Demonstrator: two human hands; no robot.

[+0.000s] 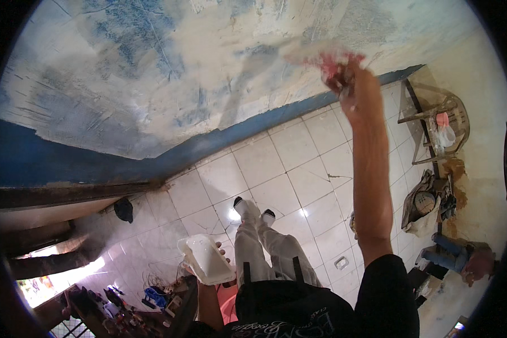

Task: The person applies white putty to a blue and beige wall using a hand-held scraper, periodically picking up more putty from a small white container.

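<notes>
Hands apart: R hand (349, 81) clamped on a blurry reddish tool (331, 62) up at the wall (219, 62), L hand (224, 253) gripping a white tub (205, 260) down low. Wall's approx. mostly whitish; blue patches (129, 42) + bottom strip (56, 155) prob. left.

I'm standing in an indoor room, perhaps in a home, with its surfaces being worked on; I can't tell its exact use. The broad blue-painted wall (152, 62) before me is smeared with rough, patchy whitish coating. Under me is a floor of glossy white square tiles (270, 163), with a brownish slatted chair (448, 106) to my right and mixed household-looking clutter (112, 310) at lower left, near a bright opening (56, 276).
</notes>
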